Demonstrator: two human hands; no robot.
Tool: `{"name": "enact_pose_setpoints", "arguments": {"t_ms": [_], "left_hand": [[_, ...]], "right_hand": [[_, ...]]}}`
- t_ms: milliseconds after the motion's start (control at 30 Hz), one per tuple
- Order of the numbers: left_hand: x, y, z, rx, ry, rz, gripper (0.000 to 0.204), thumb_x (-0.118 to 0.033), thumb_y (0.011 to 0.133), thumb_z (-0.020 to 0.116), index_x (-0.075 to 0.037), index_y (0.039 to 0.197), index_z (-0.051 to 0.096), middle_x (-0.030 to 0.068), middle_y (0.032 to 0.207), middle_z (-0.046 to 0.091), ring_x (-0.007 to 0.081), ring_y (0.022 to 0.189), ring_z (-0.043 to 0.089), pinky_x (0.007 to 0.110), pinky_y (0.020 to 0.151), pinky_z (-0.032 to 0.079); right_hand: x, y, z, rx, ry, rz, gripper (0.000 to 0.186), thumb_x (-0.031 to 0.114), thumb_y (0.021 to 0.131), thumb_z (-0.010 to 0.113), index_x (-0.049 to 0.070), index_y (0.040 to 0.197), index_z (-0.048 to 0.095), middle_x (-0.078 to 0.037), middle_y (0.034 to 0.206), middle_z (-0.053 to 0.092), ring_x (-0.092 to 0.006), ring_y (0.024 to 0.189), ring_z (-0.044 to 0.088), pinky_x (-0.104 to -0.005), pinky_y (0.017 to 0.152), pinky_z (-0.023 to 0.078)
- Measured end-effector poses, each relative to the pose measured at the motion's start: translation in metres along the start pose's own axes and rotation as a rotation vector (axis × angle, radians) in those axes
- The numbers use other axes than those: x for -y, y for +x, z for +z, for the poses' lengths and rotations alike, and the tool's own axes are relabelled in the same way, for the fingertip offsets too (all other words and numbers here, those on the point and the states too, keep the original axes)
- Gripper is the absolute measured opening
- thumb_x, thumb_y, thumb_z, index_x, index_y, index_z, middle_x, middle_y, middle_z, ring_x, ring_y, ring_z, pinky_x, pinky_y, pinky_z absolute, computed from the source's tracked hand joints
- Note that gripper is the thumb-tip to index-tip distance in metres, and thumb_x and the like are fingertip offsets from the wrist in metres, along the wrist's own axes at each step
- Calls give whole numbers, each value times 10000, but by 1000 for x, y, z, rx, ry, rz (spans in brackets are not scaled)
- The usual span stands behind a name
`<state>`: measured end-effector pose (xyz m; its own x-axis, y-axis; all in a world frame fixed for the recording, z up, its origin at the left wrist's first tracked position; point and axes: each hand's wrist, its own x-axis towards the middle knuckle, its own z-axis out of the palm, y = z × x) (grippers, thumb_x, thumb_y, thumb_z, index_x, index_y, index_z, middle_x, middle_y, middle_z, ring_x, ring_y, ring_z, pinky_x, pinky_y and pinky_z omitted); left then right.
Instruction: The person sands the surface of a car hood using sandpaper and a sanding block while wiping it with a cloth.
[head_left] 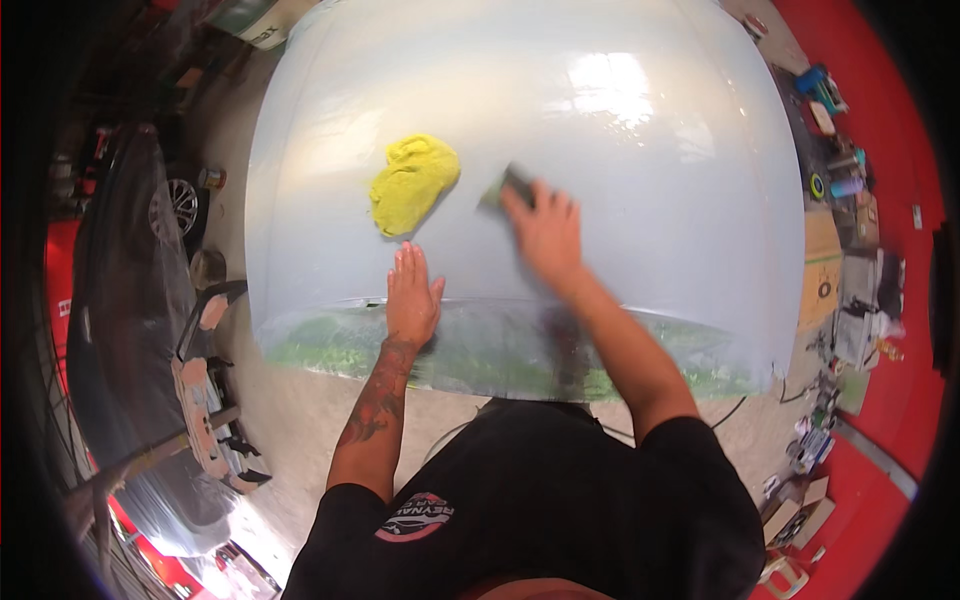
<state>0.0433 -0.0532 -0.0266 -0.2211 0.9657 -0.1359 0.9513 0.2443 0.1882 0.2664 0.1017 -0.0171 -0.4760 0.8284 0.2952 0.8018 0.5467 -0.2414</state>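
- Black shirt (560, 490) nearest, soft cloth.
- Glossy white hood (650, 190), curved, smooth, wet sheen.
- Left hand (412, 295): flat, fingers spread, palm pressed near hood's front edge.
- Right hand (545, 232): fingers closed on dark squeegee (512, 185), arm outstretched.
- Yellow cloth (412, 182): crumpled, fluffy, just left of squeegee.

On the white car hood (620, 120), 1 obstacle lies near the hands: a yellow cloth (412, 182) at 11 o'clock of the left hand (412, 298). From 12 to 3 o'clock of the right hand (545, 235), bare panel lies open.
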Motion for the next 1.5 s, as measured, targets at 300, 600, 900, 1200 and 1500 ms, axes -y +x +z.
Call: {"name": "enact_pose_setpoints", "arguments": {"t_ms": [300,600,900,1200,1500], "left_hand": [[-10,-34,-12,116,-39,-55,732,-344,1020,552,25,1565,231,249,1649,190,410,1522,213,542,1201,255],[-11,-27,-16,202,-61,-71,724,-345,1018,557,32,1555,252,268,1640,194,427,1516,213,532,1195,270],[-4,-30,-9,168,-59,-5,719,-339,1010,572,41,1543,274,291,1625,211,446,1504,229,526,1189,278],[-65,-33,-24,314,-154,65,672,-312,1014,573,22,1537,318,288,1613,254,423,1501,257,490,1203,266],[-126,-30,-59,219,-1432,31,652,-241,1086,465,-13,1608,149,213,1664,195,299,1537,219,360,1219,230]], "right_hand": [[-78,85,10,-30,-27,35,447,184,894,662,272,1328,605,-130,1273,600,-355,986,567,-453,851,468],[18,-52,-9,134,51,-74,487,155,865,606,276,1336,630,-136,1360,549,-326,1026,549,-465,880,449],[-161,-29,-53,-138,-196,456,479,208,920,656,267,1391,586,-162,1370,558,-374,1035,542,-490,890,456],[30,-97,-37,214,94,155,513,171,912,659,216,1412,557,-225,1318,564,-397,1072,519,-483,937,443],[34,-72,-103,361,1924,817,319,275,1095,425,105,1335,549,-35,1220,647,-142,1064,624,-364,875,518]]}}
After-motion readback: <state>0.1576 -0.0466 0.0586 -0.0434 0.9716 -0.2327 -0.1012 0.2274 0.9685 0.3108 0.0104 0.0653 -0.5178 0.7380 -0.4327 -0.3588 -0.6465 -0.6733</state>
